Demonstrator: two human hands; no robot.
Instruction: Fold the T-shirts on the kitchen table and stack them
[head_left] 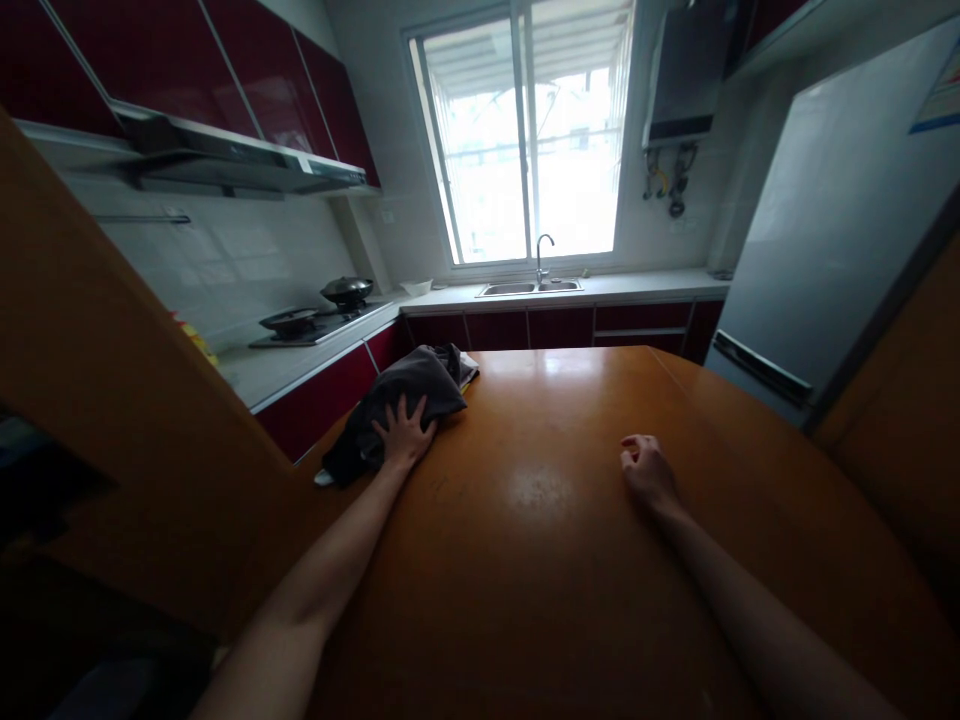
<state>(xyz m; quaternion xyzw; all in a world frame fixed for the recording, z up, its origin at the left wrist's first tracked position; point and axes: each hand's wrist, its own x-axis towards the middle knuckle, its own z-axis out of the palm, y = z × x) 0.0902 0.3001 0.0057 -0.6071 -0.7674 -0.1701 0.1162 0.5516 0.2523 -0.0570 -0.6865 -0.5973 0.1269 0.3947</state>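
A dark grey and black pile of cloth point(427, 382) lies at the left edge of the wooden table point(540, 560), with a bit of white and yellow showing at its right end. My left hand point(405, 432) rests on the cloth, palm down with the fingers spread. On the right side of the table is my right hand point(646, 468), its fingers curled inward and apart from the cloth. Whether that hand holds anything small is hidden by the curled fingers.
Beyond the table runs a white counter point(450, 297) with a sink point(510, 289) and tap. Pans, one of them a lidded pan point(347, 289), sit on the stove at left. A fridge point(832, 220) stands at right; a wooden panel point(135, 360) rises at left.
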